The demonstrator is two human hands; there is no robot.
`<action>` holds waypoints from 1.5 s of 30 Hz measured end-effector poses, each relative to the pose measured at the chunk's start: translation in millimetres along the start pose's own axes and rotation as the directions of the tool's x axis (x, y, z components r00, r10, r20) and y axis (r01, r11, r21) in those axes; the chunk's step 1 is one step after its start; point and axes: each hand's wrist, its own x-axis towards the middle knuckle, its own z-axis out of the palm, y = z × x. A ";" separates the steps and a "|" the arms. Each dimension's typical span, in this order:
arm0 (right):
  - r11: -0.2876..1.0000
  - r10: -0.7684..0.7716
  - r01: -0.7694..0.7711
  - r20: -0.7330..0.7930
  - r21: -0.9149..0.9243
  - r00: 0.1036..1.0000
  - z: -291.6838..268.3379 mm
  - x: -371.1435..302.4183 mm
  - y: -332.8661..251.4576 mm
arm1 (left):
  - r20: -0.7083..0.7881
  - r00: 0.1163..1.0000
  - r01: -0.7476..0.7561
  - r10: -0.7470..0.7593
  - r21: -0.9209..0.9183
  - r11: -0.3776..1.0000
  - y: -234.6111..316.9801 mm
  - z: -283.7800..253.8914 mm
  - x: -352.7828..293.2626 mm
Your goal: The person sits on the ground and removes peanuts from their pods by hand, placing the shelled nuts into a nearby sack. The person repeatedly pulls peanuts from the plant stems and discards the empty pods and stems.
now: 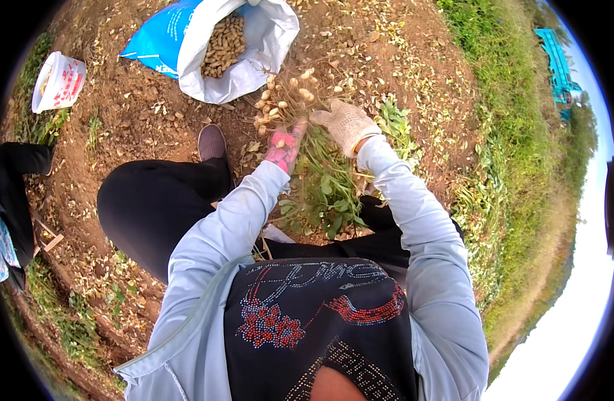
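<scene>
Across leaf-littered soil (pixel 143 130), past a white bucket (pixel 69 85) to an open sack (pixel 190 50); near its rim, with left fingers (pixel 296 130) clamped on peanut plants (pixel 327 170), right fingers (pixel 324 116) alongside, grip impossible to tell; then open soil, bounded by grass (pixel 521 147).

Brown soil (pixel 130 123) under scattered leaves (pixel 158 107), open sack (pixel 190 50), white bucket (pixel 66 81)

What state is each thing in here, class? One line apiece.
Peanut plant: held, pods attached
Left hand: gripping the plant
Right hand: gloved, at the plant, grip unclear
Sack: open, peanuts inside
White bucket: open, contents unclear
Jacket: open at the front
</scene>
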 end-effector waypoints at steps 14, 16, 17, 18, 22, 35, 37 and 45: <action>0.981 -0.107 0.128 -0.139 0.149 0.984 54.9 -30.3 -49.6 | 0.108 0.979 -0.204 0.174 0.596 0.777 -11.2 -29.9 15.9; 0.965 -0.229 0.239 -0.098 0.110 0.969 46.4 -36.3 -49.3 | 0.106 0.969 -0.234 0.221 0.675 0.699 -13.3 -34.6 20.5; 0.947 -0.306 0.310 -0.055 0.079 0.950 35.0 -41.8 -48.2 | 0.116 0.969 -0.239 0.217 0.653 0.719 -14.5 -36.3 22.4; 0.939 -0.326 0.328 -0.039 0.098 0.945 24.3 -47.8 -47.3 | 0.126 0.970 -0.241 0.210 0.634 0.735 -14.3 -37.1 23.9; 0.929 -0.286 0.305 -0.118 0.210 0.951 -19.6 -73.9 -33.3 | 0.185 0.968 -0.243 0.168 0.537 0.808 -12.6 -37.8 26.4; 0.978 -0.167 0.183 -0.148 0.101 0.975 22.6 -49.1 8.2 | 0.220 0.962 -0.192 0.163 0.117 0.974 -17.1 -36.0 28.5; 0.987 -0.134 0.140 -0.087 0.075 0.987 34.8 -42.3 7.4 | 0.211 0.964 -0.187 0.162 0.106 0.977 -16.4 -33.0 27.2; 0.845 -0.515 0.527 -0.122 0.093 0.848 52.7 -36.4 15.3 | 0.094 0.986 -0.162 0.139 0.317 0.935 -8.8 -49.5 31.5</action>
